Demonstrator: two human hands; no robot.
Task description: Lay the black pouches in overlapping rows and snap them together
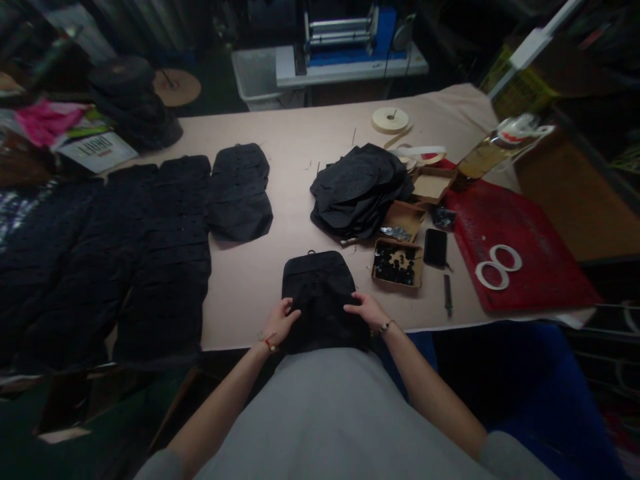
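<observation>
A black fabric panel (320, 287) with a small loop at its top edge lies flat in front of me, its near end reaching the table's front edge by my body. My left hand (284, 321) pinches its left side, thumb on top and the other fingers curled at the edge. On the opposite side my right hand (367, 311) holds the right edge in the same way. Beyond the panel is a pile of black fabric pieces (360, 190). A cardboard box of small black parts (397, 262) stands near my right hand.
Rows of black panels (165, 247) cover the table's left part. To the right are a black phone-like object (435, 248), a dark pen-shaped tool (447, 295), a red sheet (530, 253) with two white rings, and a bottle (493, 150). A tape roll (390, 120) lies at the back.
</observation>
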